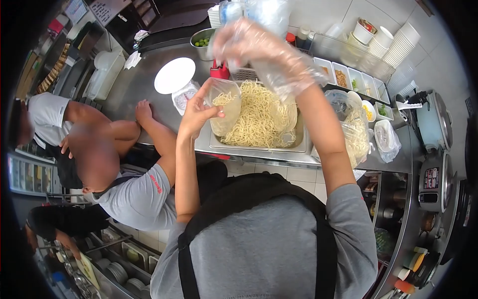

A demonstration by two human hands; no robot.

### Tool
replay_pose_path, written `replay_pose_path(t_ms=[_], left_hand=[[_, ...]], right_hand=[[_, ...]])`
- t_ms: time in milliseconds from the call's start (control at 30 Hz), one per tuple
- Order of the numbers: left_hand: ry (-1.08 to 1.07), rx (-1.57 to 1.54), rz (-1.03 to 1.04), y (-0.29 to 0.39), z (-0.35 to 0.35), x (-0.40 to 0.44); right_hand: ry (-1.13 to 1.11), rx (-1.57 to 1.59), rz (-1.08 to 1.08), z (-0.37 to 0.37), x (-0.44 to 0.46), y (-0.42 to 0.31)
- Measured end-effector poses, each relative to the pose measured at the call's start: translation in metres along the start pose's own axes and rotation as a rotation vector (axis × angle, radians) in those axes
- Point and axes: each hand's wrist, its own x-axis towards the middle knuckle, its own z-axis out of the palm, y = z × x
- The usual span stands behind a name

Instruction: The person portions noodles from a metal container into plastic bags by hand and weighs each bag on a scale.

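Note:
My left hand (200, 110) is bare and closed on the rim of a clear plastic bag (230, 117), which has some noodles in it. The bag hangs over the left side of a metal tray (214, 142) heaped with pale yellow noodles (261, 114). Raised above the back of the tray is my right hand (254, 45), in a loose clear plastic glove. Its fingers droop to the left, somewhat apart, and no object shows in them. A white kitchen scale (185, 95) with a round white plate (174, 75) stands just left of my left hand.
Behind are a bowl of green limes (201, 42) and a red item (219, 71). To the right stand topping containers (343, 77), stacked cups (401, 44) and bagged noodles (356, 134). A co-worker (134, 194) leans on the counter at left, with other people beside.

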Motion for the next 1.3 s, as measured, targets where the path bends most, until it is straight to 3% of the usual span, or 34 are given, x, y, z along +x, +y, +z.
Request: replay_pose_path(t_ms=[100, 200, 267, 333, 433, 500, 567, 600, 667, 767, 867, 900, 933, 1000, 1067, 1100, 1167, 1200, 1267, 1300], left_hand=[[-0.006, 0.001, 0.011, -0.001, 0.001, -0.001], [-0.026, -0.014, 0.008, -0.001, 0.001, 0.000], [-0.030, -0.024, -0.002, -0.007, 0.000, 0.001], [-0.007, 0.022, 0.032, -0.005, 0.005, -0.001], [-0.012, 0.007, 0.033, -0.005, 0.001, -0.005], [-0.006, -0.016, 0.026, -0.004, 0.001, -0.006], [0.002, -0.040, 0.044, -0.009, -0.002, -0.003], [0.009, -0.050, 0.051, -0.012, -0.004, -0.002], [-0.019, -0.014, 0.022, -0.011, -0.005, -0.002], [-0.016, -0.010, -0.007, -0.005, 0.000, -0.006], [0.055, 0.012, -0.037, 0.004, 0.008, -0.010], [0.075, 0.020, -0.036, 0.004, 0.007, -0.010], [0.087, 0.029, -0.035, 0.004, 0.006, -0.008], [0.081, -0.006, -0.011, 0.014, 0.006, -0.004], [0.031, -0.040, 0.051, 0.028, 0.004, -0.001], [0.018, -0.062, 0.053, 0.035, 0.004, 0.000], [0.017, -0.082, 0.028, 0.049, 0.002, 0.002], [0.016, -0.102, 0.023, 0.051, 0.000, 0.005], [-0.031, -0.101, 0.023, 0.061, 0.000, 0.009], [-0.053, -0.100, 0.018, 0.064, 0.001, 0.009]], right_hand=[[0.159, -0.214, -0.167, -0.010, 0.008, -0.027], [-0.145, -0.487, 0.152, 0.005, 0.012, -0.026], [-0.536, -1.316, 0.185, 0.039, 0.024, 0.011], [-0.350, -0.956, 0.042, 0.050, -0.002, 0.077], [-0.328, -1.173, 0.337, 0.072, -0.010, 0.103], [-0.188, -0.773, 0.284, 0.051, -0.009, 0.121], [-0.369, -0.996, 0.118, 0.046, 0.005, 0.068], [-0.266, -0.916, 0.103, 0.044, 0.006, 0.063], [-0.264, -0.868, 0.182, 0.038, 0.008, 0.041], [-0.296, -0.780, 0.092, 0.024, 0.007, 0.043], [-0.186, -0.672, 0.100, 0.014, 0.011, 0.039], [-0.196, -0.795, -0.054, 0.014, 0.010, 0.037], [-0.212, -0.808, -0.067, 0.016, 0.011, 0.040], [-0.186, -0.588, -0.116, 0.005, 0.013, 0.030], [0.066, -0.280, -0.048, 0.003, 0.007, 0.007], [0.043, -0.439, -0.264, -0.003, 0.015, 0.010], [-0.019, -0.340, -0.243, -0.008, 0.022, -0.003], [-0.050, -0.081, -0.011, -0.004, 0.022, -0.029], [0.184, 0.079, -0.069, -0.003, 0.028, -0.081], [0.174, 0.193, -0.218, -0.007, 0.031, -0.085]])
